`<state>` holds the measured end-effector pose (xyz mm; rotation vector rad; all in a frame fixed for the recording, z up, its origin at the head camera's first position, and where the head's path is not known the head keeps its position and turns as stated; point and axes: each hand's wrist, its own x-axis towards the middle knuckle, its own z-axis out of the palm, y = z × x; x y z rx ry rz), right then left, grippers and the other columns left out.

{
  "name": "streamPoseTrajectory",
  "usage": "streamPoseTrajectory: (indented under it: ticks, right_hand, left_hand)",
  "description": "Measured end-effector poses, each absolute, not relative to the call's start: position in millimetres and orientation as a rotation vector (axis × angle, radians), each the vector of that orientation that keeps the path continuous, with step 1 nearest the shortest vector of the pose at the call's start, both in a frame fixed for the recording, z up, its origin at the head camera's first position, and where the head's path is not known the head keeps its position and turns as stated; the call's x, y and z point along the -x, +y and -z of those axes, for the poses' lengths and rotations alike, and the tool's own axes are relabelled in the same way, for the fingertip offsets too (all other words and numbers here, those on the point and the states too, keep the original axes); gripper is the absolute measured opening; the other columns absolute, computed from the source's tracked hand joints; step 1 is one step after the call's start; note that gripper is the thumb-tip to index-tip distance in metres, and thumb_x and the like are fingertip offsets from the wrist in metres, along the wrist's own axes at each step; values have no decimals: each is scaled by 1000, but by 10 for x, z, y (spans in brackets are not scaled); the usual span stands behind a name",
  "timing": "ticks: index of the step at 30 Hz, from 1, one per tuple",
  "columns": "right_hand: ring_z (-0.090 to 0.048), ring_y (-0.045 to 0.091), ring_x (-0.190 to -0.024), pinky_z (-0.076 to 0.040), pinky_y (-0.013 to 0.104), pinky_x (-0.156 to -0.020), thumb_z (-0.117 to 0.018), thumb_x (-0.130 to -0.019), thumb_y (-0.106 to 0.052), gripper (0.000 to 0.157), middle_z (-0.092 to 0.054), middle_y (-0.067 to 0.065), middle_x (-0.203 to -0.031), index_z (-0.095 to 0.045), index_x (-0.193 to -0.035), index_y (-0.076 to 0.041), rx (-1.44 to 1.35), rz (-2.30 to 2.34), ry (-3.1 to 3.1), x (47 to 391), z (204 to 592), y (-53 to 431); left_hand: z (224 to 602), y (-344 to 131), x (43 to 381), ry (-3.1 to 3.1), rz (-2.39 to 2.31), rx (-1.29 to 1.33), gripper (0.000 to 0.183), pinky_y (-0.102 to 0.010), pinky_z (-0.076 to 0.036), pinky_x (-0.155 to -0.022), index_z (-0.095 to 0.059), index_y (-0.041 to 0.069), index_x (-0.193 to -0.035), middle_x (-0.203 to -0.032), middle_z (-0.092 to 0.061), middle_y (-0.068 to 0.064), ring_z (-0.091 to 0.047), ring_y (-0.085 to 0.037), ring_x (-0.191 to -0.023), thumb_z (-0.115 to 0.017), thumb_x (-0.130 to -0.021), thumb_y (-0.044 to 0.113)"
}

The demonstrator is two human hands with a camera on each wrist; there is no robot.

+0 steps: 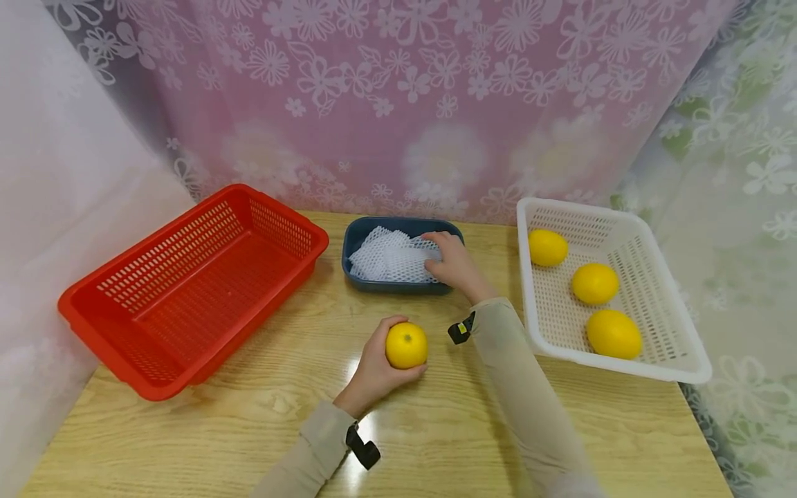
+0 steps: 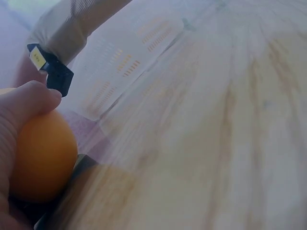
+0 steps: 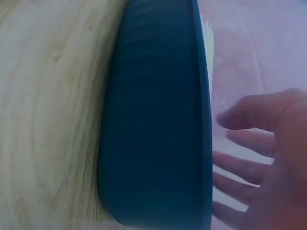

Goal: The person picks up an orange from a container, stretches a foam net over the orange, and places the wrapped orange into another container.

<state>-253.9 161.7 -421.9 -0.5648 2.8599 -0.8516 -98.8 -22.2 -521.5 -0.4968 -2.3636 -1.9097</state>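
My left hand [image 1: 376, 371] grips a round yellow fruit [image 1: 407, 346], fingers and thumb curled about its sides, above the table in front of the blue bin. In the left wrist view the fruit [image 2: 44, 155] looks more orange, with the thumb lying over its top. A dark blue bin [image 1: 398, 286] holds several white foam net sleeves [image 1: 389, 252]. Over the bin's right end reaches my right hand [image 1: 457, 264], thumb and fingers parted at the sleeves. From the right wrist, that hand's spread fingers [image 3: 244, 165] show beyond the bin's wall [image 3: 158, 115].
To the left stands a red plastic basket [image 1: 299, 277] with slotted walls. A white basket [image 1: 623, 366] on the right holds three yellow fruits [image 1: 595, 283]. Flowered curtains [image 1: 386, 104] hang behind and beside the wooden table [image 1: 249, 415].
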Motion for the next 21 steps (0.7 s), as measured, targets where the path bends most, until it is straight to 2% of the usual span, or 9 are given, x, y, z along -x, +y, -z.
streamPoseTrajectory:
  ticks: [4,9,12,15,18,21]
  right_hand:
    - [-30,45,-138,-29,60,-109,-61,-91,-13,59,-41,21,-148,-44,-147,-5,510,729,2835,2594,4237,1596]
    - [-39,42,-118,-36,54,-98,-63,-86,-10,58,-54,19,-122,-50,-142,-5,492,696,2851,2604,4254,1588]
    - [-38,38,-107,-36,49,-89,-64,-84,-9,50,-51,17,-111,-59,-134,-5,473,700,2861,2601,4261,1599]
    - [-37,34,-102,-36,46,-86,-65,-85,-9,35,-48,16,-107,-66,-120,-5,460,716,2875,2593,4271,1617]
    - [-41,33,-103,-40,46,-89,-64,-87,-8,22,-48,16,-108,-67,-108,-3,456,798,2884,2572,4268,1632]
    - [-44,34,-104,-42,47,-92,-62,-89,-6,16,-48,17,-108,-64,-104,-2,440,946,2887,2529,4230,1646]
  left_hand:
    - [5203,-224,990,-2350,1925,489,84,-42,-51,-90,-48,7,-135,-128,-57,0,-60,-19,-106,-93,-65,20]
    - [5205,-223,989,-2329,1949,484,83,-42,-51,-90,-49,7,-134,-128,-58,1,-59,-19,-108,-93,-66,21]
    - [5211,-221,995,-2317,1946,493,83,-42,-51,-90,-49,7,-134,-128,-58,1,-59,-19,-108,-93,-66,20]
    - [5208,-223,998,-2309,1947,500,82,-42,-51,-90,-49,7,-134,-127,-58,1,-59,-20,-108,-93,-66,19]
    - [5206,-224,996,-2311,1946,502,81,-43,-51,-89,-49,7,-134,-127,-58,1,-59,-20,-108,-93,-66,19]
    - [5206,-227,992,-2318,1947,505,81,-42,-51,-89,-49,8,-134,-127,-58,1,-59,-19,-108,-93,-66,20]
